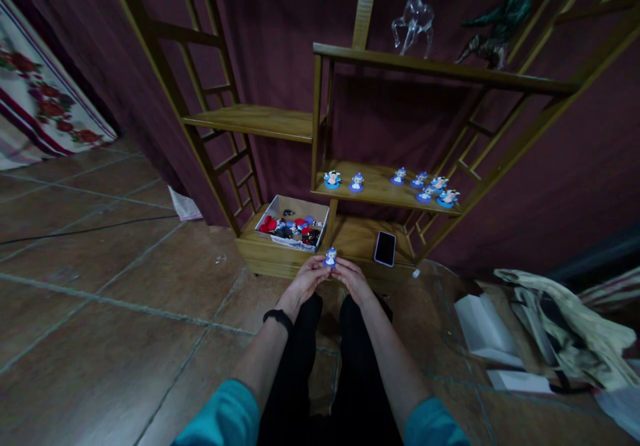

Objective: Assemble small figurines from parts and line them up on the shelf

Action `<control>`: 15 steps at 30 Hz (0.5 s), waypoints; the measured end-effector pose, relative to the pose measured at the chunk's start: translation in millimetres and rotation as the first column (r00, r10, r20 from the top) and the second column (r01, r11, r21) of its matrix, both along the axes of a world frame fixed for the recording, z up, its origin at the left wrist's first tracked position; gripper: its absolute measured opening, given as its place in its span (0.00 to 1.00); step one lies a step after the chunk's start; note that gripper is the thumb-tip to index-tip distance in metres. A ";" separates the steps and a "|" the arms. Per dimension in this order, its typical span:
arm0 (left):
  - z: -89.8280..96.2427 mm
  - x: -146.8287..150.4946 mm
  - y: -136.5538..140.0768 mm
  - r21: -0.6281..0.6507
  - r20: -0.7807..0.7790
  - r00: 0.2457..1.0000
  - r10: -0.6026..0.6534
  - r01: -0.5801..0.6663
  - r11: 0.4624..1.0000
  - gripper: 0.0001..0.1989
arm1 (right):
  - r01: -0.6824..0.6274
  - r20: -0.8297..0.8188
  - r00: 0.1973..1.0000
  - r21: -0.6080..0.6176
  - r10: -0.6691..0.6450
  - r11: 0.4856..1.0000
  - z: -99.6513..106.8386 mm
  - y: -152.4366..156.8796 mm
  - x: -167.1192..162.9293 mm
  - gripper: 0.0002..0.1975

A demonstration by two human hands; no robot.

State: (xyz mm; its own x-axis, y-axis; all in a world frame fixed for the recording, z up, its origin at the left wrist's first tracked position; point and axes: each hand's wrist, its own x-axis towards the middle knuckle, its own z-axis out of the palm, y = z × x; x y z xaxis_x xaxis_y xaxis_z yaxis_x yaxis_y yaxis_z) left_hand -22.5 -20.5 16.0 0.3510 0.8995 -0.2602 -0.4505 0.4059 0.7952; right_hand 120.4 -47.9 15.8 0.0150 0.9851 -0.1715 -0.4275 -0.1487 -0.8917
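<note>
Between my two hands I hold a small purple-and-white figurine (331, 258), upright on a purple base, in front of the shelf's lower edge. My left hand (307, 277) grips its left side, fingers closed. From the other side my right hand (353, 278) pinches the base. Behind my left hand is an open cardboard box (320, 221) with red, black, purple and striped small figures (295, 229) in it. On the middle shelf (383, 191) stand several similar figurines, among them a purple one (357, 182) and a blue-based one (332, 179) at the left end.
A phone (385, 249) lies on the bottom shelf at right. Higher up stand a glass deer (416, 16) and a dark green figure (500, 26). The left shelf (260, 121) juts out above the box. White boxes (487, 329) and a cloth bag (565, 319) lie on the floor at right.
</note>
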 end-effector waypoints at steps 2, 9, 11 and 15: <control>0.7 0.2 0.1 -0.010 -0.002 1.000 0.007 -0.007 1.000 0.19 | -0.009 0.006 1.000 0.002 0.009 1.000 -0.7 0.5 0.2 0.22; -0.3 -2.0 2.6 -0.062 0.044 0.999 -0.022 0.025 0.998 0.20 | 0.002 0.017 1.000 0.002 -0.002 1.000 -1.4 1.3 1.6 0.22; 0.2 -2.7 2.7 -0.075 0.059 0.998 -0.023 0.028 0.997 0.19 | 0.026 0.014 1.000 -0.004 -0.026 1.000 -2.5 1.6 2.0 0.22; 2.6 -4.2 1.5 -0.075 0.073 0.996 -0.058 0.064 0.995 0.16 | 0.045 -0.004 0.999 0.011 -0.045 0.999 -3.6 2.2 2.2 0.20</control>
State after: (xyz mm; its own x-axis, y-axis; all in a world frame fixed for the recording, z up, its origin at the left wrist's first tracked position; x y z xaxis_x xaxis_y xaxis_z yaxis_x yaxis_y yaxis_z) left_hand -26.7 -19.0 18.6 0.4246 0.8540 -0.3007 -0.4766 0.4932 0.7278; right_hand 122.6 -45.7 12.1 0.0584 0.9852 -0.1609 -0.4372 -0.1196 -0.8914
